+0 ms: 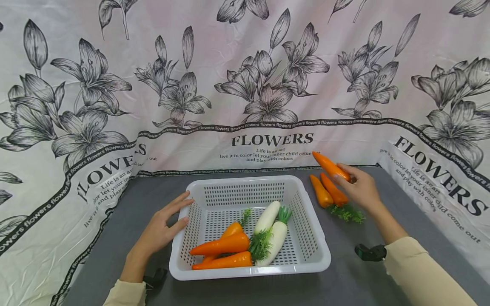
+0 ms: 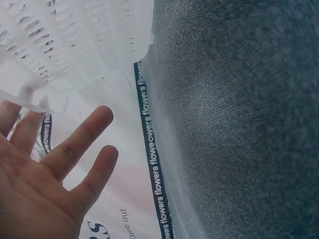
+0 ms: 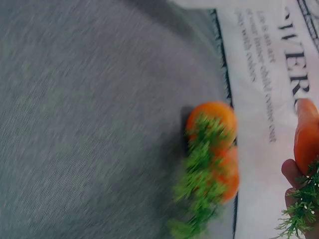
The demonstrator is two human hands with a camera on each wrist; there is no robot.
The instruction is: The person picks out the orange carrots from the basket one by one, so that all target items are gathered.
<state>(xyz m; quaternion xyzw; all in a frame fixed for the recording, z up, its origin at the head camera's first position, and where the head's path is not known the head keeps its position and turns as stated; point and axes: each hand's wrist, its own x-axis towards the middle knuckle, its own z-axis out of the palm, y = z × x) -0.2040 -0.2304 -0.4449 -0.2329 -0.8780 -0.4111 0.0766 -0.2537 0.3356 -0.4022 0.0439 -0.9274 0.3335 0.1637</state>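
Observation:
My right hand (image 1: 360, 187) grips an orange carrot (image 1: 325, 164) near its thick end, with the tip pointing up and left. Its green leaves (image 3: 301, 204) hang by the fingers in the right wrist view. Below it, two more carrots (image 1: 320, 193) lie on the table with their leaves (image 1: 347, 213) toward me. My left hand (image 1: 160, 227) touches the left rim of a white perforated basket (image 1: 249, 272), fingers mostly straight. Inside the basket lie several carrots (image 1: 222, 245) at the left and two white radishes (image 1: 278, 242) with green tops to their right.
A dark grey cloth (image 1: 126, 212) covers the table. Around its back and sides hangs a white curtain (image 1: 268, 157) printed with flowers and lettering. Dark wrist straps (image 1: 370, 252) sit by both sleeves.

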